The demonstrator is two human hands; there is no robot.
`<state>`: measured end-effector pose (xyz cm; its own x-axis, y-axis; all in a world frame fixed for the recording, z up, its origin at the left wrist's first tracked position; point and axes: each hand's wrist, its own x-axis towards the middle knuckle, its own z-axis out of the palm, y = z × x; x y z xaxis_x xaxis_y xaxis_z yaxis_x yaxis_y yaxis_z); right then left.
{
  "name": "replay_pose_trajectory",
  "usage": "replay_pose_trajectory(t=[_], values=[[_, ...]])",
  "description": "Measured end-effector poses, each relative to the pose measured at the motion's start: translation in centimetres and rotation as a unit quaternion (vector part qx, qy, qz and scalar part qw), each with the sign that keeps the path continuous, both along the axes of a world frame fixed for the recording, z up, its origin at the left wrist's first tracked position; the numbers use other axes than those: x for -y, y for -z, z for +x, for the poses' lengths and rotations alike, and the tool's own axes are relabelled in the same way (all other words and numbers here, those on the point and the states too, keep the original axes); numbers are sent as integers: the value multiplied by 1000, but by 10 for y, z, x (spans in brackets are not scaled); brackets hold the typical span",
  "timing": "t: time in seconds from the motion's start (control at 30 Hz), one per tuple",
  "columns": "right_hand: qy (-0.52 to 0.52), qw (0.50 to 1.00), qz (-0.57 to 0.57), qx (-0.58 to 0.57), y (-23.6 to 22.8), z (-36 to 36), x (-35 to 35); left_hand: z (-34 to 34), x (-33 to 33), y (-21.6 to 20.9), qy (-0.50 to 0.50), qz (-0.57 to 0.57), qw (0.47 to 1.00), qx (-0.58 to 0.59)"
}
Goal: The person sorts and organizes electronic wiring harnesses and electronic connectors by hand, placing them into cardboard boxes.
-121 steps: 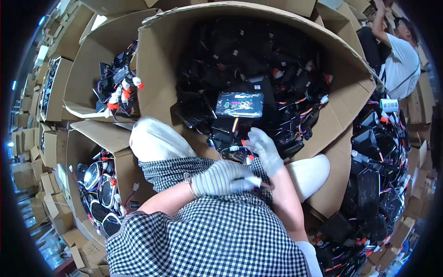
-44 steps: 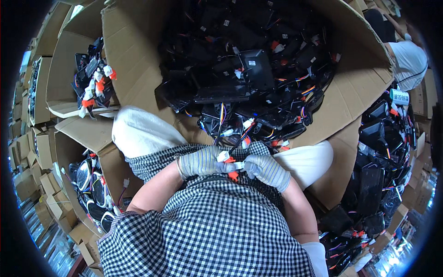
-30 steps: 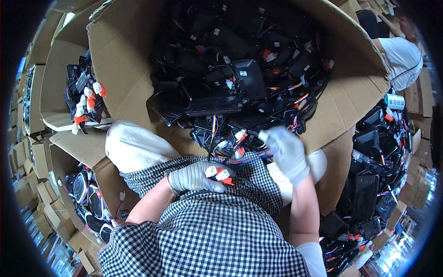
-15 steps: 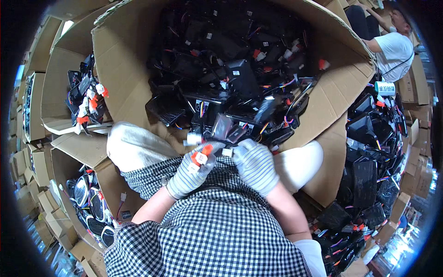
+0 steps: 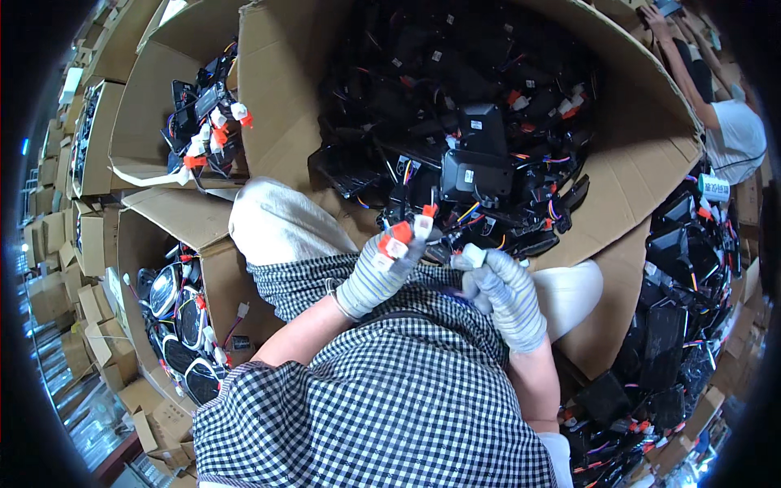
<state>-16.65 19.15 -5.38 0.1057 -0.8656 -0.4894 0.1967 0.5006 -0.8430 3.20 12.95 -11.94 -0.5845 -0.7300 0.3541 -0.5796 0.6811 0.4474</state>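
Observation:
My left hand [image 5: 370, 285], in a striped grey-white glove, is closed around several red and white plug connectors [image 5: 397, 241], which poke out past the thumb and fingers. Just right of it, my gloved right hand [image 5: 512, 301] pinches a white plug connector [image 5: 469, 256] between thumb and fingertips. Both hands are above my lap, at the near edge of a big cardboard box [image 5: 281, 98]. Inside the box lies a heap of black plastic display units [image 5: 478, 175] with coloured wires. Any wires between my hands are blurred.
On the left, open boxes hold more wired units [image 5: 203, 114] and white-rimmed black units [image 5: 191, 317]. More black units [image 5: 663, 342] are piled on the right, with a tape roll [image 5: 713, 188] beside them. A person in a white shirt [image 5: 735, 142] is at the far right.
My hands have moved apart, and the right now lifts a white connector into view. A black unit now lies flat on the near heap. The whole view has shifted right and slightly down.

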Motion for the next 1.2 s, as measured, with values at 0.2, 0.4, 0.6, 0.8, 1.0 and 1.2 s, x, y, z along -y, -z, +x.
replay_pose_trajectory(t=[0.2, 0.4, 0.6, 0.8, 1.0, 1.2], values=[[-83, 952, -134, -261, 7, -11, 19, -5, 4, -3, 77, 321, 934, -137], [-280, 875, -153, -363, 9, -33, 27, -5, 4, 12, 126, 269, 955, -12], [-266, 945, -58, -181, 40, -37, 12, -6, 8, 2, 183, 241, 953, -6], [-2, 960, -168, -224, 58, -29, 34, 5, 2, 4, 105, 344, 929, -90], [-230, 578, -106, -776, 131, -26, 78, 9, 6, 5, 180, 321, 928, -60], [188, 923, -168, -292, 130, -43, 69, 17, 4, 1, 274, 327, 900, -93]])
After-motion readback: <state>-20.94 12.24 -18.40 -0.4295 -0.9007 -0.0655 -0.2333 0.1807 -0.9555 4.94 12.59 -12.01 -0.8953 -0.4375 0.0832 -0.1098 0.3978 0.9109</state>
